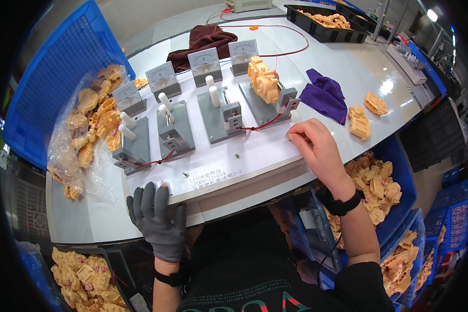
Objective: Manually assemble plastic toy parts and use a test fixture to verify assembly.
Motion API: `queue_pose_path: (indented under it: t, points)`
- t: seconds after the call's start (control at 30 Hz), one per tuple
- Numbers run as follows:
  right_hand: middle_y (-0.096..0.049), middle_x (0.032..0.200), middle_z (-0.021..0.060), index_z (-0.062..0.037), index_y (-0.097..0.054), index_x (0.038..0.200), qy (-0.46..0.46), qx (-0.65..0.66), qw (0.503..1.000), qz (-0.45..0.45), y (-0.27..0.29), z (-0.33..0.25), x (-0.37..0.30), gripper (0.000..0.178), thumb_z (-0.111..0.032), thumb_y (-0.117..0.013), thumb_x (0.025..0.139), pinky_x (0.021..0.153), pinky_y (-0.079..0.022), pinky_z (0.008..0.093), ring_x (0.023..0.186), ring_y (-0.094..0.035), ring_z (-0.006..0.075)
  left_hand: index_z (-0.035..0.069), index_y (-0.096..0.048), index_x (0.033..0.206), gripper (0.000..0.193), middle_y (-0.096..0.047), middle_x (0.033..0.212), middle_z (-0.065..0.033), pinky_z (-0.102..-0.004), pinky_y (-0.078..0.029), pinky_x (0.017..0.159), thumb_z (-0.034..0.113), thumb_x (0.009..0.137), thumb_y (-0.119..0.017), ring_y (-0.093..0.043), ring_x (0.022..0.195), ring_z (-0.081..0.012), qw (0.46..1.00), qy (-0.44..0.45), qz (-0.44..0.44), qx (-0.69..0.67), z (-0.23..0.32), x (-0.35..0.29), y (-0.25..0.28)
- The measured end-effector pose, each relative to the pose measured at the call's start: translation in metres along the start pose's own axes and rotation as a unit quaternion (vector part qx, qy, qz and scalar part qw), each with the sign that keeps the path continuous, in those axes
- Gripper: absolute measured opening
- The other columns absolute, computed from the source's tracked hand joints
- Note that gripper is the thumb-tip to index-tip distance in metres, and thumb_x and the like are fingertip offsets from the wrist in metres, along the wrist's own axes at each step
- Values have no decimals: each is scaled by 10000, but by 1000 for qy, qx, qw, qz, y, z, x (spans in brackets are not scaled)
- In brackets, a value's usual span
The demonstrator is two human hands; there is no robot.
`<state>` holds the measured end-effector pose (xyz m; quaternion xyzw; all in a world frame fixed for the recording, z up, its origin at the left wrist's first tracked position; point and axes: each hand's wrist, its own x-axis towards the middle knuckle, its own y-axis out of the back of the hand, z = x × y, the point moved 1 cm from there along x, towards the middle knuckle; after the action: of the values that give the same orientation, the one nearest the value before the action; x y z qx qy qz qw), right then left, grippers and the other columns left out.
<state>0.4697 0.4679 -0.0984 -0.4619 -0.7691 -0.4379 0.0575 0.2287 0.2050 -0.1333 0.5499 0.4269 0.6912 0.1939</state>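
My left hand [158, 221], in a grey glove, lies over the front left edge of a white test board [213, 161] with its fingers stretched out. Bare, my right hand [321, 151] is at the board's right front corner, thumb and fingertips pinched together; whatever they hold, if anything, is too small to make out. Just beyond it, a yellow plastic gear housing [263, 80] sits on the rightmost grey fixture [262, 106]. The other fixtures carry white pegs and no housing. Behind the fixtures stands a row of analogue meters [204, 63].
Right of the board lie a purple cloth [324, 96] and two loose yellow housings [359, 123]. A blue crate [62, 67] and a plastic bag of housings [101, 122] stand left. Behind are a maroon cloth [203, 44] and a black tray [325, 32]. Bins [400, 208] of parts flank me.
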Motion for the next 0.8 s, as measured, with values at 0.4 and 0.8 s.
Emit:
queue_pose_path:
  t: [0.4,0.8]
  points:
    - [-615,872,96,-21,-657,934,5,15,1000,19,-3,3,-3,79,-85,-667,889,728,-480,360,816,-590,264,185,-523,1375,584,-482,1398,-87,-531,-248,1155,345,839,-691,-388,1347,-341,1000,-6,5,7,-1,-1,-2]
    - [-613,860,100,-18,-660,911,1,14,1000,27,-2,3,-3,71,-85,-665,890,728,-482,357,819,-591,265,170,-520,1374,583,-479,1398,-97,-537,-255,1148,357,846,-683,-385,1346,-349,1000,-12,-1,14,1,3,2]
